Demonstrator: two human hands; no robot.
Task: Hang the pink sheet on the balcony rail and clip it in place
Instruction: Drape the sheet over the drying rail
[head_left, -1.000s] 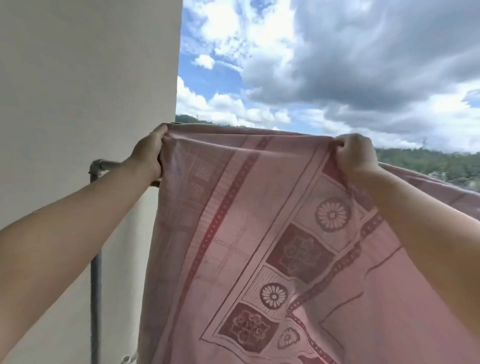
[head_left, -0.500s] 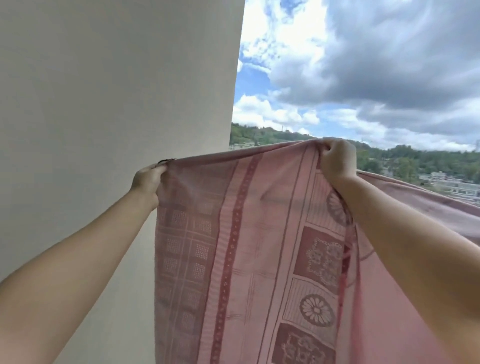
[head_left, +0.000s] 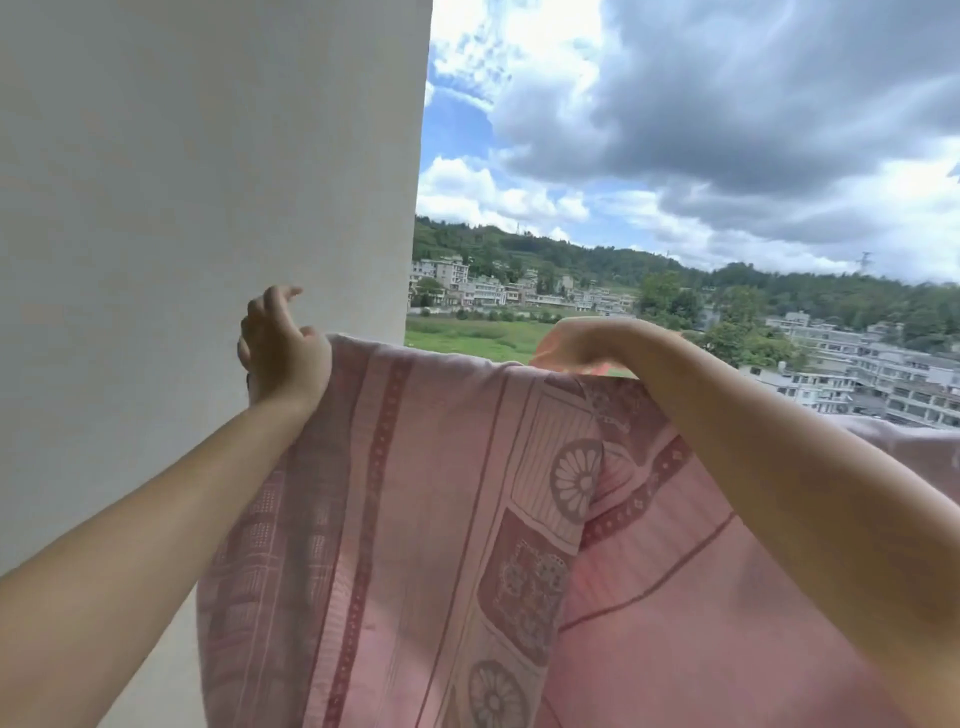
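The pink patterned sheet (head_left: 426, 467) hangs over something straight that it hides; I cannot see the rail itself. My left hand (head_left: 283, 345) is at the sheet's top left corner, close to the wall. Its fingers are lifted and loosely curled, off the cloth, and only the heel of the hand touches the sheet's edge. My right hand (head_left: 576, 343) bends down over the top edge further right. Its fingers reach behind the cloth and are hidden. No clip is in view.
A plain white wall (head_left: 208, 208) fills the left side, right beside my left hand. Beyond the sheet lie a green field, low buildings (head_left: 857, 369) and wooded hills far below, under a cloudy sky. More pink cloth (head_left: 904, 441) runs off to the right.
The sheet's top edge has come down from being held up and now lies draped. My left fingers have let go of the corner. My right hand has tipped over the edge.
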